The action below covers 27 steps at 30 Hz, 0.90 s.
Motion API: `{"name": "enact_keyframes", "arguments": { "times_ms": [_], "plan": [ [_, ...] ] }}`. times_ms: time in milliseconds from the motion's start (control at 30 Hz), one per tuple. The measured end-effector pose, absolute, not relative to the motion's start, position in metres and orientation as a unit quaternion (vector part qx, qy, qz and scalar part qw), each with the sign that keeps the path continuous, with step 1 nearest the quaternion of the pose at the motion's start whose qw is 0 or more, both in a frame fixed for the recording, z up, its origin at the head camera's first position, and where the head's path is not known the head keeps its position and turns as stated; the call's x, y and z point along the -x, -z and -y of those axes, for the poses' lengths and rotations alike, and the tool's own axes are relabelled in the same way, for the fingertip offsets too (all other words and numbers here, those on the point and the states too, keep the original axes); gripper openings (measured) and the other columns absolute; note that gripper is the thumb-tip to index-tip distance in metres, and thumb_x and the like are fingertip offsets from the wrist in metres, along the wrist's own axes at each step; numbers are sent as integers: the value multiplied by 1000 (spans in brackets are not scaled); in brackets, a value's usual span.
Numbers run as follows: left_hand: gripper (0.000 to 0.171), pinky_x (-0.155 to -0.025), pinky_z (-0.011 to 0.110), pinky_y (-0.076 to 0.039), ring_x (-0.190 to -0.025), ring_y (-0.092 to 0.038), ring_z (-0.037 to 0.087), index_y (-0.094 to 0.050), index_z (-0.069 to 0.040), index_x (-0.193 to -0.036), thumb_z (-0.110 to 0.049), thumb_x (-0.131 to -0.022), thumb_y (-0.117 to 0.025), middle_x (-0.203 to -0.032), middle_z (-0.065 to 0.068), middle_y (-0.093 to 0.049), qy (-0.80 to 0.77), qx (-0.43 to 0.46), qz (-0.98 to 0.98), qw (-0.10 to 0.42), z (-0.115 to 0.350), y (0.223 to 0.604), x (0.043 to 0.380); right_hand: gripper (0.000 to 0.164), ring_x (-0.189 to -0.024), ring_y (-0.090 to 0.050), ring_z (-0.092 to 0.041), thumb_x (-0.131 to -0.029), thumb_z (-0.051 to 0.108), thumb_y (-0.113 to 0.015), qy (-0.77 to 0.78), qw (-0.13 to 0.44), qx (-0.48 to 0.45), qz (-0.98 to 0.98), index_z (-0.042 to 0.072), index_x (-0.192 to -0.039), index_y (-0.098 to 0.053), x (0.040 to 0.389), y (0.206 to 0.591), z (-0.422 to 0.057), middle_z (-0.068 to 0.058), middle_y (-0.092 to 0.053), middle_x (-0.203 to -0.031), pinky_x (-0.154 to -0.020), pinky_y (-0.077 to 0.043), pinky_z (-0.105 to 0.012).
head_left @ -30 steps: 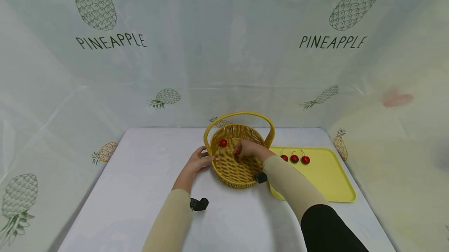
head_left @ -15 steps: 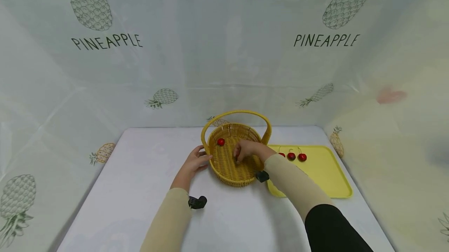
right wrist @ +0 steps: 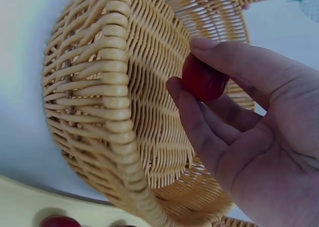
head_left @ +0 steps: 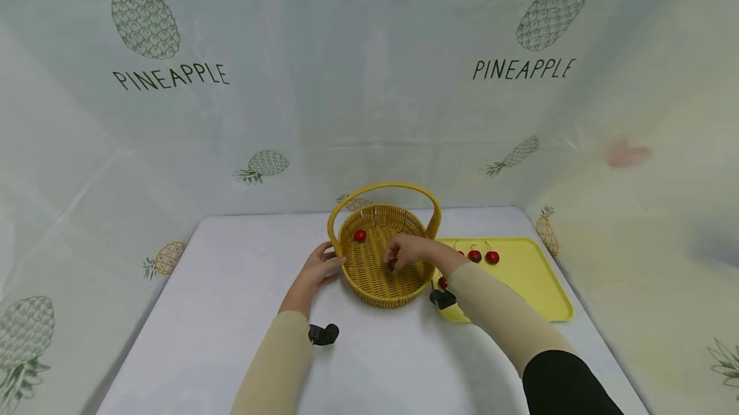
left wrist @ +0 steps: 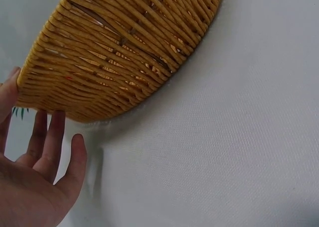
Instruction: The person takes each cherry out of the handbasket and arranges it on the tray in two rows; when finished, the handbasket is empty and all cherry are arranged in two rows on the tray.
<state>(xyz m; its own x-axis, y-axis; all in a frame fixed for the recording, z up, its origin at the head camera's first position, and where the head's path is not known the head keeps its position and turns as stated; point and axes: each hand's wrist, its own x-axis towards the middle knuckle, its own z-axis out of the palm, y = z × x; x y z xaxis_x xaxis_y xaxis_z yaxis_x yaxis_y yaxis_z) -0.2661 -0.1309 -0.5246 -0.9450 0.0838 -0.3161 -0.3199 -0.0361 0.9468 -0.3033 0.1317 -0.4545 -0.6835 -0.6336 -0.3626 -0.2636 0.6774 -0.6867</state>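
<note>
My right hand (head_left: 407, 251) is inside the round wicker basket (head_left: 375, 287), above its floor. In the right wrist view, its thumb and fingertips pinch a dark red cherry (right wrist: 203, 80). One more red cherry (head_left: 360, 236) lies in the basket toward the back left. My left hand (head_left: 319, 267) holds the basket's left side, below the foot of the tall handle (head_left: 383, 185). In the left wrist view the thumb is at the rim and some fingertips touch the woven wall (left wrist: 99, 72); another finger stands apart from it.
A yellow tray (head_left: 534, 280) lies right of the basket, partly under the right forearm. Several stemmed cherries (head_left: 492, 257) are on it. Both stand on a white table (head_left: 231, 306), with a pineapple-print sheet (head_left: 358, 94) behind.
The whole head view has shifted slightly, moving basket and tray left in the picture. The right forearm sits a little further right, uncovering a cherry at the tray's near left. Both hands keep their holds.
</note>
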Motion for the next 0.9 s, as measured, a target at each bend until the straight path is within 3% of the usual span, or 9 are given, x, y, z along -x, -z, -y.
{"name": "enact_keyframes", "arguments": {
  "times_ms": [200,367,633,900],
  "plan": [
    [61,-98,57,-43,-124,-49,39,-42,-13,-145,-6,-91,-69,-143,22,-44,-707,90,-689,134,127,529,267,29,-102,-57,-19,-84,-4,-71,316,291,257,-866,2,-112,-70,298,456,-150,-4,-66,-109,-82,-52,-31],
    [61,-98,56,-43,-124,-49,38,-41,-13,-146,-5,-92,-68,-144,22,-43,-708,91,-689,130,127,526,267,34,-104,-58,-21,-82,-4,-66,334,283,249,-864,6,-115,-71,292,450,-162,-1,-66,-110,-81,-52,-33],
    [60,-98,56,-43,-121,-51,38,-42,-12,-145,-5,-91,-68,-143,22,-44,-703,97,-693,129,126,524,263,32,-98,-56,-18,-83,0,-68,353,262,252,-862,12,-113,-74,282,445,-183,-1,-65,-113,-80,-50,-32],
    [61,-101,59,-39,-125,-47,40,-39,-10,-146,-2,-92,-66,-145,24,-40,-718,86,-676,143,127,520,263,29,-87,-55,-16,-85,4,-70,369,236,249,-864,11,-113,-74,276,445,-209,0,-67,-104,-74,-49,-30]
  ]
}}
